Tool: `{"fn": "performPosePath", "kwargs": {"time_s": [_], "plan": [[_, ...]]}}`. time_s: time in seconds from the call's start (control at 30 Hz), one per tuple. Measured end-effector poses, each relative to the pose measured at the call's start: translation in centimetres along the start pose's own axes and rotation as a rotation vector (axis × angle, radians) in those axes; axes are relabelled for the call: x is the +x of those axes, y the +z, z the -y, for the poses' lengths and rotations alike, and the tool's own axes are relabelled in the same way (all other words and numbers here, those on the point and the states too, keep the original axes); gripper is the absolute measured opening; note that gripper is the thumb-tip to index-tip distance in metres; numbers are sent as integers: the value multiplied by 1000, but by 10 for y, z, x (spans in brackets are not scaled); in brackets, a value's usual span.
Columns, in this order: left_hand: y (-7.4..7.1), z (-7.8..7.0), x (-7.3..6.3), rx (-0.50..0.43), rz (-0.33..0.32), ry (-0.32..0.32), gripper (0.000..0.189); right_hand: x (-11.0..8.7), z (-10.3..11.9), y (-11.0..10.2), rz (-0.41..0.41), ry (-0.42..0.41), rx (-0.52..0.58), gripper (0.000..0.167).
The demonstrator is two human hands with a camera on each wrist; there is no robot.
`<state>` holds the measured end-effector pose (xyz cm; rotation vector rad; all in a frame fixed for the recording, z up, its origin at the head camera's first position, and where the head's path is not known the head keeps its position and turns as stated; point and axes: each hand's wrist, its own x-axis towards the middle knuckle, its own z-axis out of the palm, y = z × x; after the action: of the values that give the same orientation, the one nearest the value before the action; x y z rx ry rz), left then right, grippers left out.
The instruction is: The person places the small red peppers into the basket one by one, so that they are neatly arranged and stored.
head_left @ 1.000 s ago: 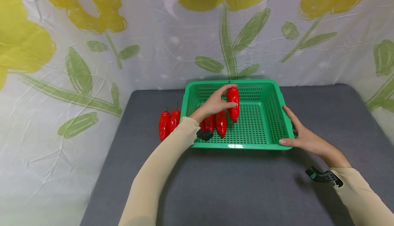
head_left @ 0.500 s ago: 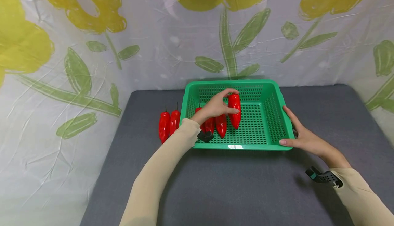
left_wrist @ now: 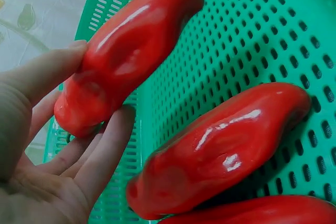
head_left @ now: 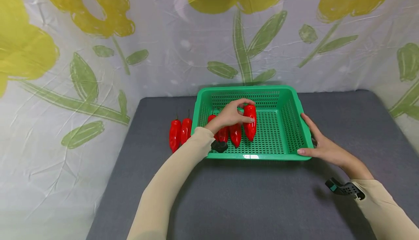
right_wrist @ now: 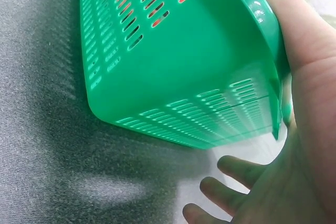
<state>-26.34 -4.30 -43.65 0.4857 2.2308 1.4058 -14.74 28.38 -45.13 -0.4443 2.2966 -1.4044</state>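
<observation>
My left hand (head_left: 231,114) holds a red pepper (head_left: 250,126) between thumb and fingers, inside the green perforated basket (head_left: 278,157). The left wrist view shows this pepper (left_wrist: 134,48) gripped near its stem end, its tip pointing away from the hand. Beside it, other red peppers (head_left: 235,136) lie in the basket's left part, some partly covered by the left hand and wrist. At the basket's front right corner my right hand (head_left: 322,146) grips the rim with its thumb on top; its lower fingers (right_wrist: 226,195) stretch out below the rim, apart from the wall.
Two red peppers (head_left: 175,134) lie on the grey tabletop (head_left: 255,196), just left of the basket. A flower-printed cloth (head_left: 170,43) hangs behind the table and on its left. A black band (head_left: 343,188) is on the right wrist.
The left hand has lowered the red pepper toward the near side, down into the basket next to the other peppers. The right hand and the basket have stayed in place.
</observation>
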Motion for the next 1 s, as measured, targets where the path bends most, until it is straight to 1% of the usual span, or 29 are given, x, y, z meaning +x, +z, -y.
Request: {"fn": "performPosePath", "kwargs": {"time_s": [0.17, 0.3, 0.57, 0.8, 1.0], "plan": [[0, -1, 0, 68, -6, -10, 62, -1, 1, 0, 0, -2, 3, 113], [0, 0, 1, 100, -15, -22, 61, -1, 1, -1, 2, 3, 6, 113], [-1, 0, 2, 109, -19, -24, 62, 0, 2, -1, 2, 18, -11, 113], [0, 0, 1, 117, 4, -40, 62, 0, 2, 0, -6, 17, -24, 114], [1, 2, 4, 122, 14, -38, 62, 0, 0, -1, -6, 14, -14, 114]]}}
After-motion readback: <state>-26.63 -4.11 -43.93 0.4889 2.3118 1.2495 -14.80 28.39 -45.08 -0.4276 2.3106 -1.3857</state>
